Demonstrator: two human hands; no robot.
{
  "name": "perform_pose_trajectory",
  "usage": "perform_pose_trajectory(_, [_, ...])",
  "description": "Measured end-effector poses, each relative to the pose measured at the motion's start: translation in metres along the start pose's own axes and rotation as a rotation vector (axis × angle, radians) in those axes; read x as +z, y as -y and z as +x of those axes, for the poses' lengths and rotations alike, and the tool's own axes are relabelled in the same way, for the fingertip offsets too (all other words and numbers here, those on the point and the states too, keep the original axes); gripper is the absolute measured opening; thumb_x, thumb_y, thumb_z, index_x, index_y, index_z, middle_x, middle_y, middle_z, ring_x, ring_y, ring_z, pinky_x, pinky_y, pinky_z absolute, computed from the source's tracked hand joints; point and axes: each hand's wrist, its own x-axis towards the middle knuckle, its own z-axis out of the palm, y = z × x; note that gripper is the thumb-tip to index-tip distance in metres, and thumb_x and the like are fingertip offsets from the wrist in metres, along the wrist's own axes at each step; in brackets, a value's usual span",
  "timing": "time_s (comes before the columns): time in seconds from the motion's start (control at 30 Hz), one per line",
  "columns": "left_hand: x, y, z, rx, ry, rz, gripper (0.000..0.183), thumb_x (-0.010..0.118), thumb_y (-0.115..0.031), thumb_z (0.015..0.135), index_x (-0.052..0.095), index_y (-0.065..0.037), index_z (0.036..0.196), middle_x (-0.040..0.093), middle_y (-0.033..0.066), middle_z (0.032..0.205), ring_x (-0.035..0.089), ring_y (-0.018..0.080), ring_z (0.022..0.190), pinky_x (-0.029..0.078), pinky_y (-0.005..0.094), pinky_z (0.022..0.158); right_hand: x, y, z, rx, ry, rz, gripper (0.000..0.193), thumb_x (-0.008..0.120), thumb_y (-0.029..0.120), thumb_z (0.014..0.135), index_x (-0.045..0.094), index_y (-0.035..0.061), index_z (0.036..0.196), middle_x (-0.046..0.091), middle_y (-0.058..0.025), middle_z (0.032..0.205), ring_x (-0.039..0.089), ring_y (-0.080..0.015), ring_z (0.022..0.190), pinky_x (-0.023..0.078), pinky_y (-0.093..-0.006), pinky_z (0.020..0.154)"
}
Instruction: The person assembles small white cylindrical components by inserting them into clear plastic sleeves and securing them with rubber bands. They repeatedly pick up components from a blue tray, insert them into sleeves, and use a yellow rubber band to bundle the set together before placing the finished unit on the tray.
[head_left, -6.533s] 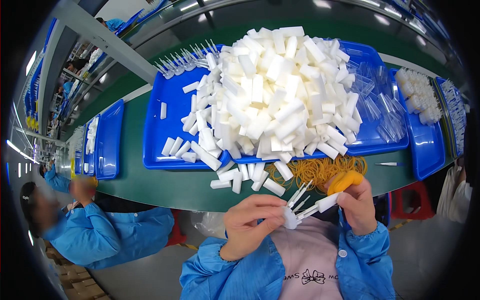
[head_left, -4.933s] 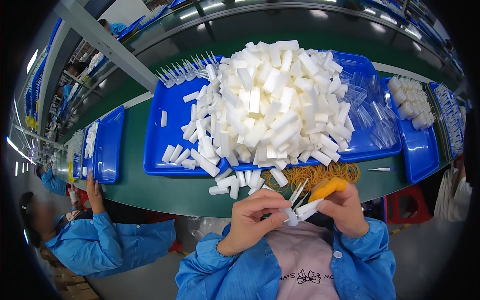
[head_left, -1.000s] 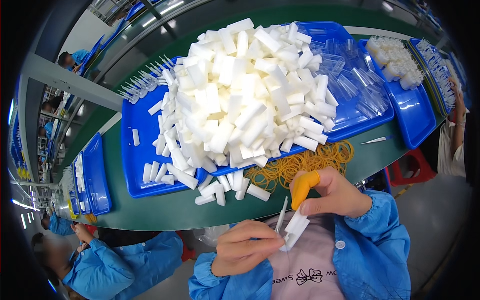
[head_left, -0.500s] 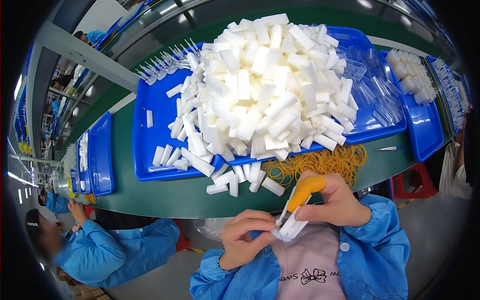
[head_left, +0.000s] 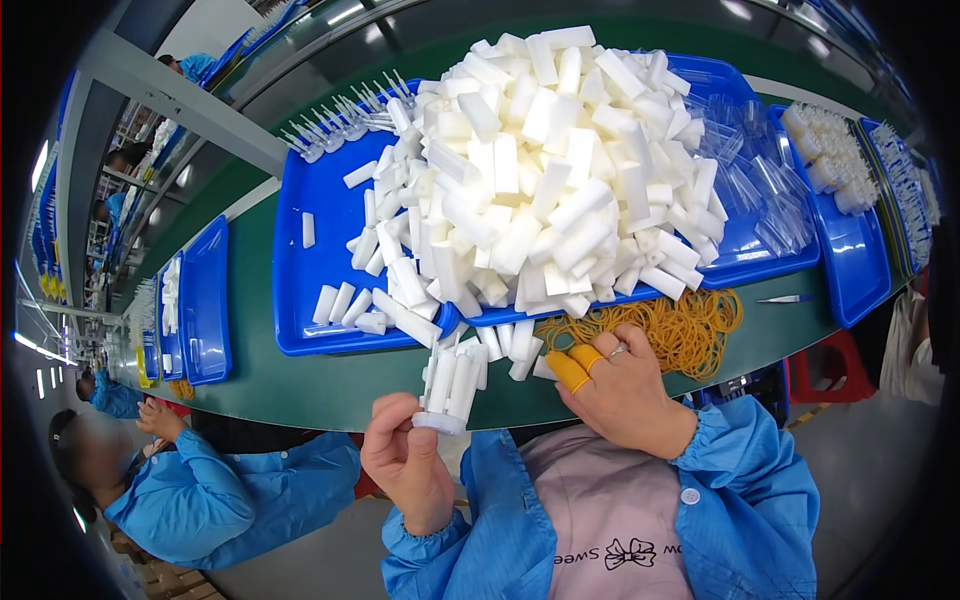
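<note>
My left hand is closed on the clear round base of a holder, raised just off the table's near edge. White foam blocks stand upright on this base, packed around a thin clear stem. My right hand, wearing orange finger cots and a ring, bends its fingers down over a single white foam block at the table edge; its thumb is hidden beneath. Just beyond that hand lies a heap of yellow-brown rubber bands. A tall pile of white foam blocks rises from blue trays.
Spiked clear holders stand at the back of the left blue tray. Clear plastic pieces fill the right tray. Tweezers lie on the green table. A co-worker in blue sits at left, beside other trays.
My hands have parted. The left has carried the holder with its foam blocks left and toward the table; the right has let go of it and moved down to a loose foam block.
</note>
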Motion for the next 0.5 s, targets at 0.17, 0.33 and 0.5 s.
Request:
perform_pose_trajectory(0.17, [0.001, -0.004, 0.000, 0.035, 0.019, 0.053, 0.022, 0.065, -0.016, 0.083, 0.057, 0.002, 0.093, 0.052, 0.0076, 0.091, 0.049, 0.0136, 0.084, 0.041, 0.0252, 0.073, -0.017, -0.003, 0.000, 0.017, -0.056, 0.107, 0.027, 0.060, 0.013, 0.073, 0.063, 0.0067, 0.099, 0.056, -0.0044, 0.080, 0.051, -0.0202, 0.076, 0.039, -0.0349, 0.078])
perform_pose_trajectory(0.33, [0.008, -0.005, -0.002, 0.147, 0.194, 0.024, 0.013, 0.069, -0.011, 0.078, 0.063, 0.000, 0.081, 0.060, 0.0113, 0.086, 0.057, 0.0210, 0.077, 0.046, 0.0303, 0.068, -0.062, -0.021, -0.006, 0.408, -0.124, 0.893, 0.018, 0.058, 0.001, 0.082, 0.060, 0.0022, 0.100, 0.059, -0.0073, 0.088, 0.057, -0.0184, 0.076, 0.045, -0.0278, 0.069])
perform_pose_trajectory(0.5, [0.022, -0.011, -0.003, 0.287, 0.565, -0.039, 0.014, 0.074, 0.000, 0.066, 0.068, -0.001, 0.079, 0.065, 0.0138, 0.086, 0.061, 0.0258, 0.073, 0.050, 0.0331, 0.064, -0.073, -0.037, -0.002, 0.584, -0.101, 1.457, 0.016, 0.054, 0.008, 0.090, 0.059, -0.0029, 0.100, 0.059, -0.0056, 0.096, 0.055, -0.0096, 0.089, 0.045, -0.0233, 0.080])
